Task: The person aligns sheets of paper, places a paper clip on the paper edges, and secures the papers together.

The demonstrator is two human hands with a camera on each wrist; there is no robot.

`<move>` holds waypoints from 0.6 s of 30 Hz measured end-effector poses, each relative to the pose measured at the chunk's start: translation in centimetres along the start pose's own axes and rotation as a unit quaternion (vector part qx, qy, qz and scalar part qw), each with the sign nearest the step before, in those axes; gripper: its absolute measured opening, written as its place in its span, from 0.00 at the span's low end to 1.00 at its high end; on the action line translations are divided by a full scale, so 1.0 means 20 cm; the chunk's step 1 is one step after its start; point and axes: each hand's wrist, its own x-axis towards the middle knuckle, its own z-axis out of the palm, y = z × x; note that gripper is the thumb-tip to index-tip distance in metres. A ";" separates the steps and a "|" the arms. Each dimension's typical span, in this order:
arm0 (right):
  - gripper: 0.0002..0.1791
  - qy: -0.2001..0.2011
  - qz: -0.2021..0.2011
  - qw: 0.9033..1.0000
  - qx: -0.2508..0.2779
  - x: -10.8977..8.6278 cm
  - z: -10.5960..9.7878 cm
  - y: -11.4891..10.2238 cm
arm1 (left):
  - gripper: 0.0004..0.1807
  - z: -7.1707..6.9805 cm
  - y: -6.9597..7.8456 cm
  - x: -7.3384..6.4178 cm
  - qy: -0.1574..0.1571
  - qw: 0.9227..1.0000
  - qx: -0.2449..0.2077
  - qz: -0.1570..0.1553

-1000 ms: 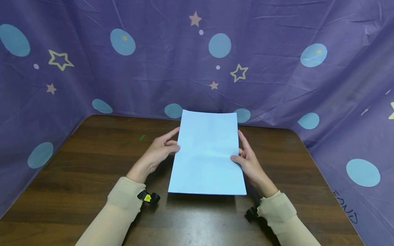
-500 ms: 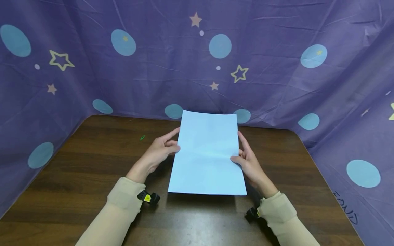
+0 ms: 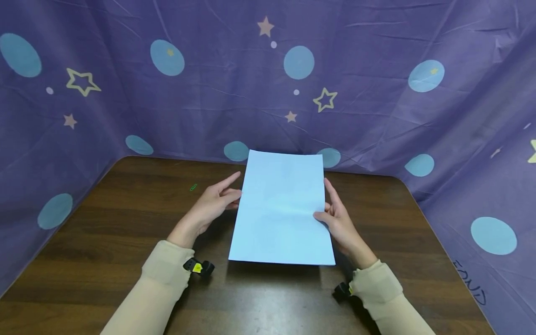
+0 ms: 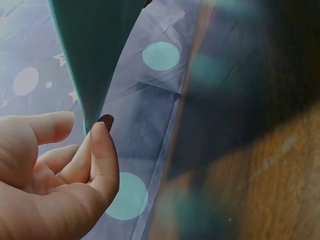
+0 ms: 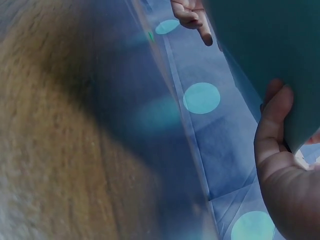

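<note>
A light blue sheet of paper (image 3: 280, 209), with a faint crease across its middle, is held tilted above the table. My right hand (image 3: 341, 225) grips its right edge, thumb on top and fingers beneath; the right wrist view shows fingers against the underside of the paper (image 5: 265, 45). At the left edge is my left hand (image 3: 211, 202), its index finger extended and apart from the paper. In the left wrist view the left thumb stands off the paper (image 4: 95, 50), while fingertips of the left hand (image 4: 65, 190) meet its edge from below.
A small green paper clip (image 3: 193, 187) lies on the brown wooden table (image 3: 104, 246), left of the paper. Purple cloth (image 3: 234, 93) with stars and blue dots hangs behind and at both sides of the table. Each wrist wears a black camera mount (image 3: 200, 267).
My left hand has loosened and shifted slightly left, its thumb coming off the top of the paper. My right hand keeps its grip, and the paper stays almost in place.
</note>
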 end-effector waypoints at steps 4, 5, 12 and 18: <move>0.52 0.001 -0.001 1.000 0.008 0.00 0.00 0.00 | 0.34 -0.03 0.01 0.00 0.006 1.000 0.004 0.010; 0.52 0.000 -0.002 1.000 0.010 0.00 0.00 0.00 | 0.34 -0.04 0.02 -0.01 0.009 1.000 0.008 0.013; 0.51 -0.001 -0.003 1.000 0.005 0.00 0.01 0.00 | 0.32 -0.17 0.03 -0.03 0.054 0.997 0.037 0.034; 0.52 0.005 -0.006 1.000 -0.008 0.00 0.01 0.00 | 0.27 -0.29 0.02 0.00 0.085 0.991 0.100 0.040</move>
